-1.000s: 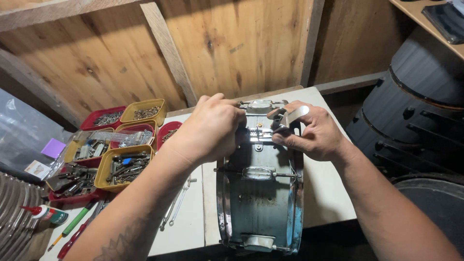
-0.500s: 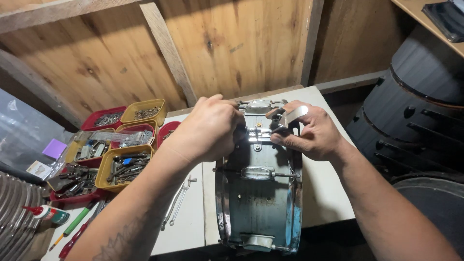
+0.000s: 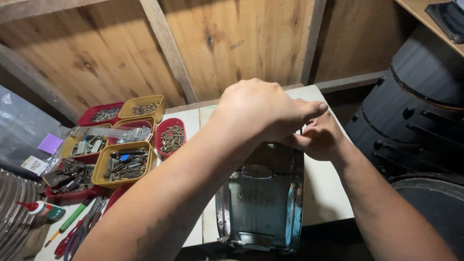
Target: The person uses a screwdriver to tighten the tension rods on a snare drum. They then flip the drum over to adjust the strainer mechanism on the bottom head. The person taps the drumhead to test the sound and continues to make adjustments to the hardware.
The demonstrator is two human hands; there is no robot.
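Both hands, left hand and right hand, pinch unseen hardware atop the drum shell at the bench's far edge; fitting unfinished.

Two bare arms, no sleeves or gloves

The left hand and right hand wear no rings, watch or bands that show. Both forearms are uncovered right to the picture's lower edge. A dark, blurred tattoo marks the left forearm; its design cannot be made out.
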